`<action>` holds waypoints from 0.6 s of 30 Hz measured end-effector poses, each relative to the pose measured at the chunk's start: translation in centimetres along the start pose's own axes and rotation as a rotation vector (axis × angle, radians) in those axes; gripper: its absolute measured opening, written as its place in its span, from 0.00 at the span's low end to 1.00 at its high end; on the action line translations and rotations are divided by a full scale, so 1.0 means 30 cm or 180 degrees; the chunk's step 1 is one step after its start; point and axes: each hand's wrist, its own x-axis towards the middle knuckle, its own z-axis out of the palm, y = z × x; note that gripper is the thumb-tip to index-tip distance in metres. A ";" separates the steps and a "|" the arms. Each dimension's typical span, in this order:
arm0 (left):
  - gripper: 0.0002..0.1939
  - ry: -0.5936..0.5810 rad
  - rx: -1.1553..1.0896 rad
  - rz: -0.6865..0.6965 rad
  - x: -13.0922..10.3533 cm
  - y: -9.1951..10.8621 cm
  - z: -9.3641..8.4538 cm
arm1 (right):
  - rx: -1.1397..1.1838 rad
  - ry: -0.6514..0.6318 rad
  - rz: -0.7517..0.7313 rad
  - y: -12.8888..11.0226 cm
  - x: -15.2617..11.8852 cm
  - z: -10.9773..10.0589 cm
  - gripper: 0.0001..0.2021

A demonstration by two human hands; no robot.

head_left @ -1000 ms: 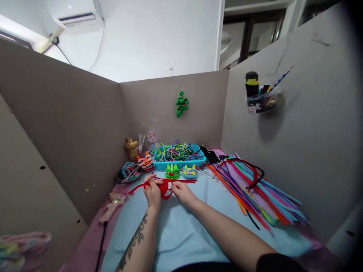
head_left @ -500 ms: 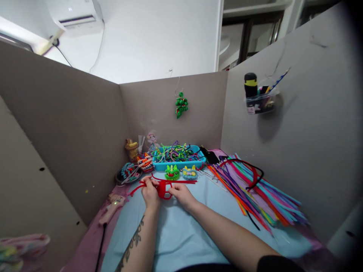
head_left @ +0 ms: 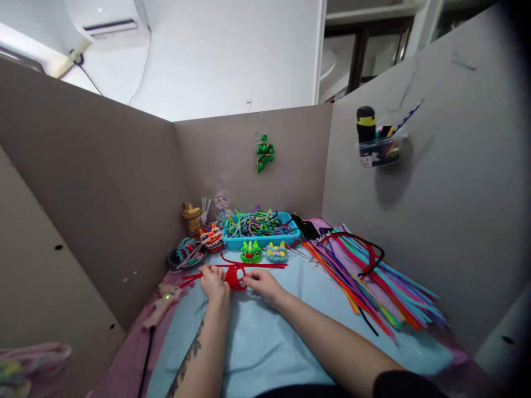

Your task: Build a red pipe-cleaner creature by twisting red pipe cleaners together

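Observation:
Between my hands is a red pipe-cleaner piece [head_left: 235,278], a dense woven patch with open loops at its right side. My left hand [head_left: 214,283] is closed around its left part, and loose red ends stick out beyond the fingers to the left. With thumb and fingers pinched, my right hand [head_left: 262,282] grips the loops at the right edge. Just behind lie straight red pipe cleaners [head_left: 269,266] on the blue cloth [head_left: 265,331]. Farther back sit a green pipe-cleaner head [head_left: 251,252] and a blue one with yellow ears [head_left: 276,252].
A blue tray [head_left: 261,241] of tangled pipe cleaners stands at the back. Many coloured pipe cleaners [head_left: 365,276] spread out at right, beside tweezers or scissors [head_left: 311,260]. At left are a glue gun [head_left: 161,309] with its cord and a dark bowl [head_left: 186,257]. Grey panels enclose the table.
Both hands have shifted slightly left with the red piece. My left hand has turned and its fingers have closed further over the piece; the loops at its right look narrower.

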 end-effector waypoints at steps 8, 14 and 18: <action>0.12 0.0072 -0.0076 -0.0397 0.036 0.001 -0.031 | -0.1247 0.0366 -0.0553 -0.003 -0.009 0.004 0.05; 0.13 -0.0774 -0.0185 -0.0406 0.001 0.058 -0.003 | -0.0459 0.0105 -0.0403 -0.026 -0.014 -0.019 0.04; 0.11 -0.2036 0.0003 -0.0214 -0.054 0.063 0.005 | 0.1019 -0.0072 0.0452 -0.031 -0.008 -0.026 0.15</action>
